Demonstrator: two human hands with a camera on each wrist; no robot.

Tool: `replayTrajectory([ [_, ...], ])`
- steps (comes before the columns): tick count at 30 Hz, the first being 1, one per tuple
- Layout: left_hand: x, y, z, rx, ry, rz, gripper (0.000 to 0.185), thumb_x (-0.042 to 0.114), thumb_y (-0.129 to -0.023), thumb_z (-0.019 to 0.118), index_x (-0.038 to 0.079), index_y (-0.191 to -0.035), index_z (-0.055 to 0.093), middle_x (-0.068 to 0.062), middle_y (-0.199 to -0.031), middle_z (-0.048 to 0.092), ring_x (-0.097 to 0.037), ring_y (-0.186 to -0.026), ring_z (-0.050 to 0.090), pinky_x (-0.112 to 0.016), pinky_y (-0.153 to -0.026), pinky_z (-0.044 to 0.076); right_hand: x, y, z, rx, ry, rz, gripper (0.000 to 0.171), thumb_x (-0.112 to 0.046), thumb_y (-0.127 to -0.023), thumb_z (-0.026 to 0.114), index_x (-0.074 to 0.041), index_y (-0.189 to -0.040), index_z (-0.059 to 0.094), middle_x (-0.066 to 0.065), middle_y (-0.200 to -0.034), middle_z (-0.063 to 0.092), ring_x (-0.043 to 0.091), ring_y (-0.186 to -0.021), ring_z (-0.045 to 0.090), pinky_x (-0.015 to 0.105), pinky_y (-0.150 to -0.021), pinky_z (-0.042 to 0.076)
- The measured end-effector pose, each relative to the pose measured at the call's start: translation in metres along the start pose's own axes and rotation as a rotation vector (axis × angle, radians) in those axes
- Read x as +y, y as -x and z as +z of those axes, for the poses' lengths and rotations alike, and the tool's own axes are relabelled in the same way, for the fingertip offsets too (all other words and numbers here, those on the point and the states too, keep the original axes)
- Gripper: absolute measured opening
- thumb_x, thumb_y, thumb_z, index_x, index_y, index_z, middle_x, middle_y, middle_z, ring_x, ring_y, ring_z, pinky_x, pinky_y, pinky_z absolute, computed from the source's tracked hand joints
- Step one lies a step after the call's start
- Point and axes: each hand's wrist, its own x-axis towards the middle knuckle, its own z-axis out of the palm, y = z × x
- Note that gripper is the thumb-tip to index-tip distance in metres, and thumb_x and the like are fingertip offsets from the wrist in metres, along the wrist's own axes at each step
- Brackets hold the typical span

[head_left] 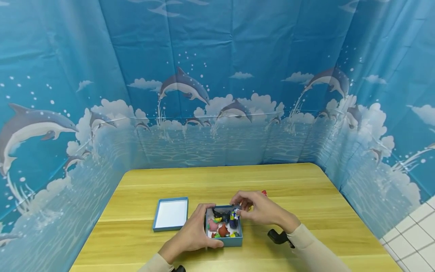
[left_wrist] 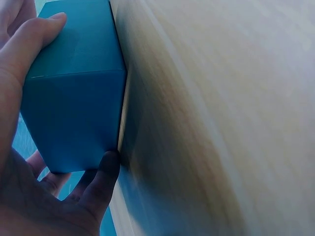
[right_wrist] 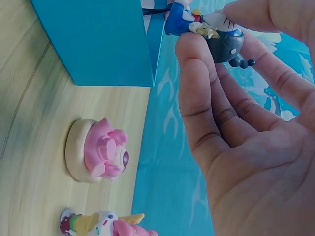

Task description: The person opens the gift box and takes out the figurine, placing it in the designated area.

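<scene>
While the left hand [head_left: 195,230] grips the blue box [head_left: 234,240] steady on the table [head_left: 306,189], the right hand [head_left: 258,207], pinching a small dark figurine [right_wrist: 224,37], should lower it gently among the other toys

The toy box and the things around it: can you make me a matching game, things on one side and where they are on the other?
Things:
1. blue box
2. box lid
3. pink figurine
4. dark figurine

Places:
A. pinched by the right hand
B. on the table outside the box
C. held by the left hand
D. lying open, left of the box

Pairs: 1-C, 2-D, 3-B, 4-A
</scene>
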Motion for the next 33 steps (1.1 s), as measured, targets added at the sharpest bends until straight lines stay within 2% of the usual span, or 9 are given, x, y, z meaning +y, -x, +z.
replayTrajectory([
  [5,-0.002,-0.002,0.001,0.004,-0.01,0.005,0.127,0.069,-0.078,0.104,0.021,-0.176,0.039,-0.01,-0.169,0.054,-0.033,-0.148,0.064,-0.066,-0.119,0.058,0.004,0.002,-0.001,0.003,-0.005,0.017,0.027,-0.019,-0.112,0.078,-0.012,-0.139,0.077,-0.004,-0.119,0.081,0.006,-0.097,0.073,0.029,-0.09,0.065],
  [10,-0.003,-0.002,0.002,0.003,-0.011,0.008,0.128,0.069,-0.077,0.104,0.02,-0.176,0.039,-0.009,-0.169,0.053,-0.033,-0.147,0.064,-0.065,-0.118,0.059,0.007,0.005,-0.002,0.003,-0.01,0.024,0.027,-0.017,-0.112,0.077,-0.012,-0.139,0.077,-0.003,-0.122,0.081,0.005,-0.098,0.074,0.031,-0.09,0.066],
  [16,-0.003,-0.002,0.002,0.002,-0.014,0.004,0.129,0.069,-0.077,0.104,0.02,-0.177,0.039,-0.008,-0.169,0.054,-0.032,-0.146,0.064,-0.065,-0.118,0.059,0.009,0.007,-0.004,0.02,0.017,0.016,0.026,-0.015,-0.112,0.076,-0.017,-0.138,0.078,-0.001,-0.124,0.082,0.004,-0.098,0.074,0.029,-0.089,0.065],
  [20,-0.004,-0.002,0.001,0.001,-0.01,0.003,0.129,0.07,-0.077,0.104,0.021,-0.177,0.039,-0.007,-0.168,0.054,-0.03,-0.145,0.063,-0.065,-0.117,0.059,0.009,0.008,-0.005,0.022,0.01,0.015,0.026,-0.015,-0.112,0.076,-0.016,-0.138,0.078,0.003,-0.126,0.082,0.005,-0.099,0.074,0.029,-0.089,0.066],
  [26,-0.004,-0.001,0.001,0.004,-0.006,0.004,0.128,0.068,-0.077,0.104,0.023,-0.176,0.039,-0.007,-0.168,0.054,-0.03,-0.144,0.064,-0.065,-0.118,0.059,0.012,0.01,-0.008,0.029,0.004,0.023,0.027,-0.013,-0.111,0.077,-0.024,-0.136,0.077,0.001,-0.124,0.082,0.005,-0.098,0.073,0.028,-0.087,0.065],
  [33,-0.004,-0.001,0.001,0.007,-0.003,0.002,0.127,0.068,-0.076,0.105,0.025,-0.176,0.039,-0.009,-0.17,0.053,-0.034,-0.147,0.063,-0.067,-0.12,0.058,0.016,0.012,-0.01,0.032,-0.006,0.032,0.027,-0.015,-0.111,0.078,-0.014,-0.138,0.078,0.0,-0.124,0.082,0.007,-0.099,0.074,0.03,-0.088,0.065],
])
